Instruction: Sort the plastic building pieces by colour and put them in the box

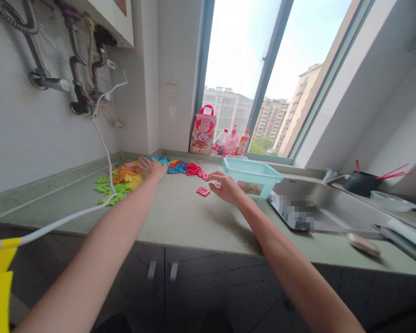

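My left hand (151,167) rests on a spread of interlocking plastic pieces, fingers spread over the orange, yellow and light blue ones. Green pieces (115,190) lie to its left. Blue pieces (177,168) and red pieces (193,169) stretch away to its right. My right hand (226,186) is held over the counter with bent fingers, a gap between thumb and forefinger. A pink-red piece shows in that gap; I see no clear grip on it. Another loose pink-red piece (203,191) lies just left of that hand. Behind the right hand stands a light teal plastic tub (254,172).
A white cable (106,148) crosses the counter's left side. The sink (333,208) is at right, with a dark-screened tablet-like device (287,212) at its edge. On the windowsill stand a pink bag (204,132) and bottles (231,141). Pipes (78,83) hang upper left.
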Demonstrator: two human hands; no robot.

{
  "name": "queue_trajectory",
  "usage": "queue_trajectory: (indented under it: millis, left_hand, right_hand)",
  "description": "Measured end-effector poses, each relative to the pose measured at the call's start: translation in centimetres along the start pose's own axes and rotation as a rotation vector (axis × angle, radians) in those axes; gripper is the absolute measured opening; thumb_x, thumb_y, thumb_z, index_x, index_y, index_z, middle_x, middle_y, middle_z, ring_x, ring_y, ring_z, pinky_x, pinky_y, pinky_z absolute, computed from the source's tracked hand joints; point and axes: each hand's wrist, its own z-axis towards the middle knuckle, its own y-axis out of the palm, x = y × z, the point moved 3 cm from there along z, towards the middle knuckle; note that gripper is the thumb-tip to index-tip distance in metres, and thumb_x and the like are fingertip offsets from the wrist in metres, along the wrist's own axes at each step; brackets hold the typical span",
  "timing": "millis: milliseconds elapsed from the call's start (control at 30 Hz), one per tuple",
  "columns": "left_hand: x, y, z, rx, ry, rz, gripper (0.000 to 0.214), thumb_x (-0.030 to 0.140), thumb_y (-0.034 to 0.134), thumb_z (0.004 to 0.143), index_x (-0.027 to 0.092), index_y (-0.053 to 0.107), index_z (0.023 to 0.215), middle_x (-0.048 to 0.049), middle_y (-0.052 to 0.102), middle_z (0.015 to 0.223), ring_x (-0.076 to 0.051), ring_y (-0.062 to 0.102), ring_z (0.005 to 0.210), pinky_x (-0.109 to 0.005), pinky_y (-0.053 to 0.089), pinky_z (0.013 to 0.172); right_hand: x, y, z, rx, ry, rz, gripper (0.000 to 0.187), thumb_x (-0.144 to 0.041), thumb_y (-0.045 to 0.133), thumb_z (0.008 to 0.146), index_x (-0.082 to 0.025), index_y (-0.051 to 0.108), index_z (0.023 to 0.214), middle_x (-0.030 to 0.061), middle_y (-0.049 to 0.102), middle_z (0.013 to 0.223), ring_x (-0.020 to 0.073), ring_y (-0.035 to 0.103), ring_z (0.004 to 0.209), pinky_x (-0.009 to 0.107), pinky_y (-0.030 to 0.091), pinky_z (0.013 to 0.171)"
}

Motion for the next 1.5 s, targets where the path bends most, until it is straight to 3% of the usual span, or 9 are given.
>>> queue_trajectory:
  millis: [167, 633, 733, 867, 967, 1067, 1200, 1367, 1500]
  left_hand:
    - [-0.9, 0.7, 0.8, -0.162, -0.046, 0.040, 0.083, 0.056, 0.069, 0.087, -0.003, 0.052, 0.143, -0.0382, 0.046, 0.153, -0.055, 0.029, 0.149, -0.076, 0.020, 0.118]
    - [0.9, -1.6, -0.9, 0.119, 0.230, -0.038, 0.069, 0.043, 0.061, 0.088, 0.007, 0.053, 0.147, -0.0282, 0.051, 0.148, -0.047, 0.042, 0.141, -0.073, 0.015, 0.124]
    - [2.7, -3.0, -1.9, 0.154, 0.434, -0.113, 0.074, 0.031, 0.060, 0.089, 0.009, 0.042, 0.158, -0.0229, 0.044, 0.158, -0.042, 0.039, 0.147, -0.064, 0.012, 0.130]
    - [6.7, -3.9, -5.1, 0.042, 0.946, -0.242, 0.067, 0.023, 0.057, 0.091, 0.017, 0.050, 0.157, -0.0151, 0.047, 0.158, -0.037, 0.044, 0.146, -0.051, 0.028, 0.128]
    - [9.3, -3.4, -8.6, -0.158, 1.298, -0.306, 0.046, 0.023, 0.058, 0.090, 0.024, 0.071, 0.134, -0.0107, 0.062, 0.141, -0.033, 0.061, 0.129, -0.047, 0.045, 0.116]
    - [10.5, -2.6, -10.8, -0.320, 1.445, -0.300, 0.024, 0.027, 0.058, 0.092, 0.024, 0.079, 0.102, -0.0088, 0.073, 0.112, -0.029, 0.070, 0.104, -0.044, 0.055, 0.101]
    - [10.2, -1.2, -9.6, -0.263, 1.258, -0.380, 0.028, 0.022, 0.054, 0.091, 0.022, 0.076, 0.109, -0.0108, 0.074, 0.113, -0.029, 0.069, 0.110, -0.044, 0.054, 0.103]
    - [8.3, 2.6, -4.9, -0.239, 0.751, -0.201, 0.067, 0.013, 0.054, 0.085, 0.014, 0.053, 0.152, -0.0154, 0.050, 0.160, -0.032, 0.042, 0.152, -0.048, 0.035, 0.125]
    - [7.8, 4.7, -3.3, -0.317, 0.667, -0.109, 0.054, 0.027, 0.055, 0.094, 0.020, 0.059, 0.147, -0.0158, 0.057, 0.154, -0.036, 0.051, 0.143, -0.054, 0.039, 0.120]
  right_hand:
    - [0.0, 0.2, 0.0, -0.042, 0.034, -0.009, 0.023, -0.012, 0.065, 0.094, -0.023, 0.079, 0.109, 0.0076, 0.075, 0.115, 0.0213, 0.072, 0.105, 0.037, 0.054, 0.099]
    - [0.6, 0.5, -0.1, -0.077, 0.072, -0.044, 0.023, -0.015, 0.068, 0.094, -0.023, 0.080, 0.113, 0.0085, 0.076, 0.118, 0.0223, 0.073, 0.105, 0.037, 0.054, 0.100]
    - [0.6, 0.6, -0.1, -0.085, 0.089, -0.046, 0.026, -0.014, 0.068, 0.094, -0.022, 0.079, 0.116, 0.0089, 0.075, 0.121, 0.0229, 0.073, 0.106, 0.038, 0.054, 0.100]
    - [0.7, 0.7, -0.2, -0.085, 0.105, -0.056, 0.033, -0.014, 0.068, 0.093, -0.021, 0.075, 0.125, 0.0100, 0.075, 0.121, 0.0244, 0.071, 0.109, 0.039, 0.053, 0.101]
    - [0.7, 0.8, -0.3, -0.082, 0.106, -0.058, 0.035, -0.014, 0.069, 0.092, -0.022, 0.075, 0.126, 0.0092, 0.074, 0.121, 0.0238, 0.071, 0.107, 0.038, 0.053, 0.099]
    - [0.8, 0.9, -0.4, -0.088, 0.105, -0.056, 0.035, -0.014, 0.069, 0.092, -0.022, 0.075, 0.125, 0.0090, 0.074, 0.118, 0.0235, 0.071, 0.104, 0.038, 0.054, 0.098]
    - [0.8, 1.0, -0.4, -0.087, 0.108, -0.049, 0.035, -0.013, 0.068, 0.092, -0.023, 0.075, 0.125, 0.0094, 0.075, 0.121, 0.0235, 0.071, 0.107, 0.038, 0.053, 0.100]
    - [0.8, 1.0, -0.4, -0.090, 0.114, -0.045, 0.034, -0.014, 0.069, 0.093, -0.024, 0.075, 0.125, 0.0082, 0.075, 0.119, 0.0221, 0.072, 0.104, 0.036, 0.054, 0.097]
    - [1.1, 1.3, -0.4, -0.085, 0.139, -0.042, 0.033, -0.015, 0.069, 0.092, -0.022, 0.075, 0.124, 0.0088, 0.074, 0.118, 0.0214, 0.072, 0.102, 0.036, 0.054, 0.096]
